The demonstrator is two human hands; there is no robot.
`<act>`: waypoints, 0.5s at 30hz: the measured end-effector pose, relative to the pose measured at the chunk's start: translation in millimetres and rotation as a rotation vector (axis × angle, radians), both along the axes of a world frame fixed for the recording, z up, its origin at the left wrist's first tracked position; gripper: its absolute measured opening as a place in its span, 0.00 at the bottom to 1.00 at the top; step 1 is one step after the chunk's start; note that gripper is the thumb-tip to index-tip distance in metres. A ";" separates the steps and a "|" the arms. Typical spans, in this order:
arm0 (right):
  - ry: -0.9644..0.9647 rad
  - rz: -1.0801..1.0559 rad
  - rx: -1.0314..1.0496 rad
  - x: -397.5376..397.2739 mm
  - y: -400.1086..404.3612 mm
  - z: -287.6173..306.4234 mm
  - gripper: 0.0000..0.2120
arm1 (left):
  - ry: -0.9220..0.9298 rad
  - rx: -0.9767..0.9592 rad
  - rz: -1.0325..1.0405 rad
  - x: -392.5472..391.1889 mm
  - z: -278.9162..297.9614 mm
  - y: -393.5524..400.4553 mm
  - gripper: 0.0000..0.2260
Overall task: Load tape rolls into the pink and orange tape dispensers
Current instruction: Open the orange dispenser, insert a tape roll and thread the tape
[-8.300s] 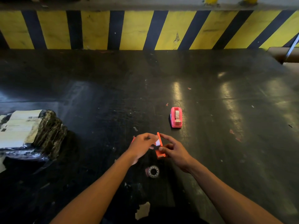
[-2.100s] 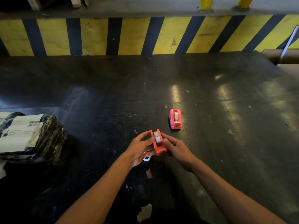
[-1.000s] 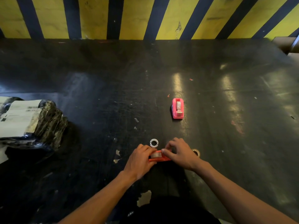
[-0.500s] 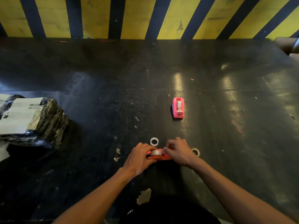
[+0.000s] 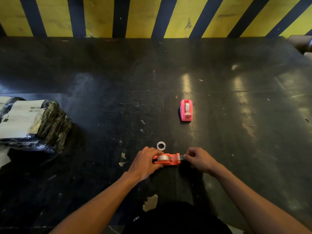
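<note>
Both hands work the small orange plastic tape dispenser (image 5: pixel 167 159) at six o'clock on the black counter (image 5: pixel 236 132): my left hand (image 5: pixel 146 162) clamps it, my right hand (image 5: pixel 197 158) pinches the clear tape end (image 5: pixel 181 157). Pulling crooked could tear the strip. One pink plastic dispenser (image 5: pixel 186 110) sits loaded at twelve.

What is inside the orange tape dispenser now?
A clear tape roll sits inside the orange dispenser. The right hand pinches its tape end at the cutter side. The left hand covers the rear end, so that part is hidden.
</note>
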State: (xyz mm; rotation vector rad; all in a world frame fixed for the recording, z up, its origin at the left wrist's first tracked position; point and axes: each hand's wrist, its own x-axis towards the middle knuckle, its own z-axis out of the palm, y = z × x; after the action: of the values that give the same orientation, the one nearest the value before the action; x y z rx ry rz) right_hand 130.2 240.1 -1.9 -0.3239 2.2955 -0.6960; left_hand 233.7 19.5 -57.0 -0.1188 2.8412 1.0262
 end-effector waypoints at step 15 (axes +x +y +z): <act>-0.263 -0.382 -0.098 17.9 -13.2 -36.2 0.09 | 0.001 -0.008 -0.005 0.5 -0.9 -0.3 0.23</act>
State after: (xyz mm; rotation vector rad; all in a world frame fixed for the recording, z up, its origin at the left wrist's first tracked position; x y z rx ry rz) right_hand 148.2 226.9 -38.1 0.1616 2.0911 -0.9803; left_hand 234.2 19.2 -57.9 -0.1121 2.8457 1.0137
